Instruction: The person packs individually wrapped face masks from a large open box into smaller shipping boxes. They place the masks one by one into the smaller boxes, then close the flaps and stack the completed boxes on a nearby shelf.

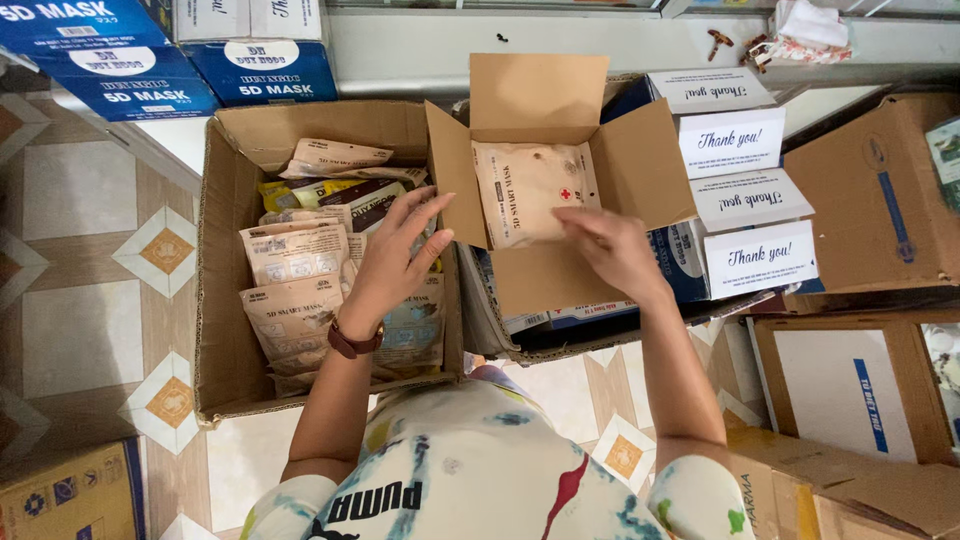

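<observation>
— Fingers (415, 215) of the left hand (395, 262) are spread and released, grasping nothing, over the packets in the large carton (225, 300). Room around them?

— Carton walls stand well off to their left and beyond them; the small box's (545, 90) flap edge is just right of them.

— And the right hand (612, 248)?

— Its fingers pinch the beige mask packet's (525, 190) lower right edge. That packet lies inside the small box, flaps open all round.

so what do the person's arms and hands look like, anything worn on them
Both arms are bare from short sleeves down. The left hand has a dark reddish-brown wristwatch on its wrist. The right hand shows no ring or band. The white short-sleeved shirt carries multicoloured paint-like splashes.
</observation>
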